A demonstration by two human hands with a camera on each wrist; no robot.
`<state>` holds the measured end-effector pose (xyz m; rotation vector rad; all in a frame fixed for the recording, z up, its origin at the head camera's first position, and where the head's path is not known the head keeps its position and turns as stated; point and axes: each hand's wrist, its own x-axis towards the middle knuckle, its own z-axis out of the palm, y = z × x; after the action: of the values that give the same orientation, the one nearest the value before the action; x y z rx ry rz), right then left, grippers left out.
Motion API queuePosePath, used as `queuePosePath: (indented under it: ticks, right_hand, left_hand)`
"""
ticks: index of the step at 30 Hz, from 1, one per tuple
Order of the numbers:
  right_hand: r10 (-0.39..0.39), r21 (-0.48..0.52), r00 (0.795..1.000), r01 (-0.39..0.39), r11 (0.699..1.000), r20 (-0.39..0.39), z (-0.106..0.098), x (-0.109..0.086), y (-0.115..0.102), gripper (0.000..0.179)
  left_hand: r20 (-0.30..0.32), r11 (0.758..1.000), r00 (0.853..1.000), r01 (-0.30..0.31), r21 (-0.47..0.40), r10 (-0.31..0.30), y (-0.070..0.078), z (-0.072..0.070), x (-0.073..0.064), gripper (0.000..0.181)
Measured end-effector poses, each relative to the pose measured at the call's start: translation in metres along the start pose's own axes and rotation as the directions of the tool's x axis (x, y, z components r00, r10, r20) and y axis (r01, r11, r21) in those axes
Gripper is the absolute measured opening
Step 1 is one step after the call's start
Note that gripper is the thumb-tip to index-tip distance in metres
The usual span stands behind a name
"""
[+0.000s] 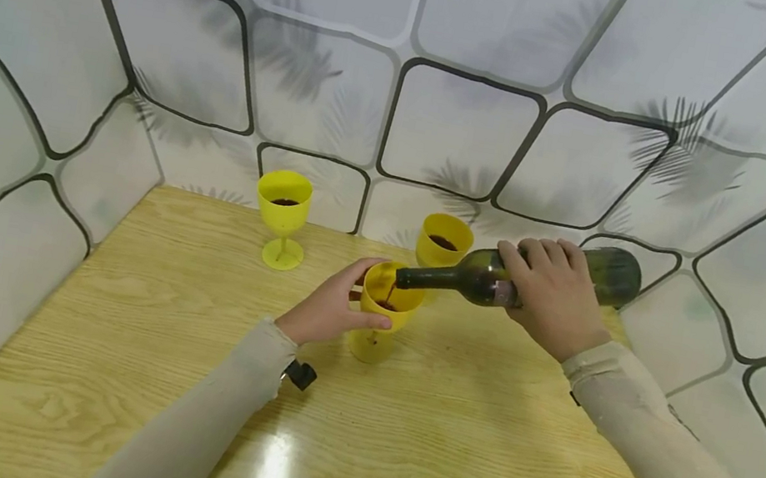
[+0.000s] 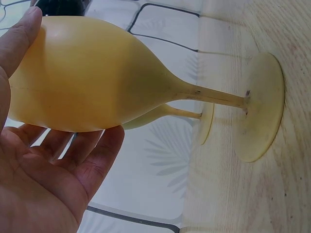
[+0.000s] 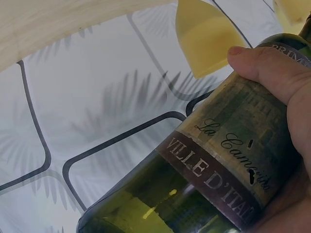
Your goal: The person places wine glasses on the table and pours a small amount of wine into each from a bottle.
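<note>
In the head view a yellow goblet [image 1: 400, 320] stands on the wooden table, its bowl held between the thumb and fingers of my left hand [image 1: 333, 307]. The left wrist view shows the goblet's stem and its round foot [image 2: 262, 109] on the tabletop. My right hand [image 1: 551, 297] grips a green glass wine bottle [image 1: 476, 276] round its body, tilted so the neck points left over the goblet's rim. A thin dark stream runs from the bottle's mouth into the bowl, where dark liquid [image 1: 385, 305] lies. The bottle's label [image 3: 233, 145] faces the right wrist camera.
Another yellow goblet [image 1: 282, 214] with dark liquid stands at the back left. A third goblet [image 1: 445, 241], also with dark liquid, stands behind the bottle's neck. A patterned white wall covering [image 1: 457, 133] rises behind the wooden table [image 1: 406, 463] and along its sides.
</note>
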<state>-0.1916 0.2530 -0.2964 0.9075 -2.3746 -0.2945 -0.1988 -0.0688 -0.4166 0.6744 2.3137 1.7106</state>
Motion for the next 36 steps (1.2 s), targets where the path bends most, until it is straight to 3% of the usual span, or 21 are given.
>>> queuePosePath:
  ticks: [4, 10, 36]
  right_hand:
    - [0.004, 0.004, 1.000, -0.004, 1.000, 0.013, -0.0027, 0.0013, -0.0006, 0.074]
    - [0.007, 0.010, 0.999, -0.008, 1.000, 0.042, -0.0040, 0.0009, -0.0027, 0.069]
    - [-0.002, -0.025, 1.000, 0.002, 1.000, -0.012, -0.0045, 0.0039, 0.0016, 0.071]
  left_hand:
    - [0.000, 1.000, 1.000, -0.003, 0.000, 0.003, -0.0003, 0.0000, 0.0002, 0.085]
    - [0.000, 1.000, 1.000, 0.006, -0.001, -0.006, -0.0008, 0.0003, 0.0004, 0.085]
    - [0.002, 1.000, 1.000, 0.005, -0.020, -0.004, -0.0016, -0.0003, 0.0003, 0.083]
